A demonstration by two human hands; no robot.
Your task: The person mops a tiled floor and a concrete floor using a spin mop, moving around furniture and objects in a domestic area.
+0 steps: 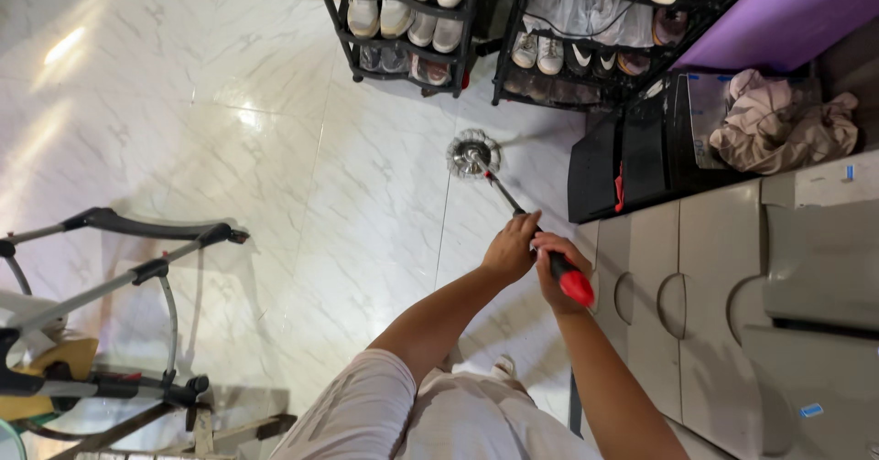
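Both the left hand and the right hand are wrapped tight around the mop handle; its round mop head rests on the floor just before the shoe rack.

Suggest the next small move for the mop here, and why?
Probably draw the mop head back toward the feet along the white tiles: both the left hand and right hand grip the handle, and the head sits extended near the shoe racks.
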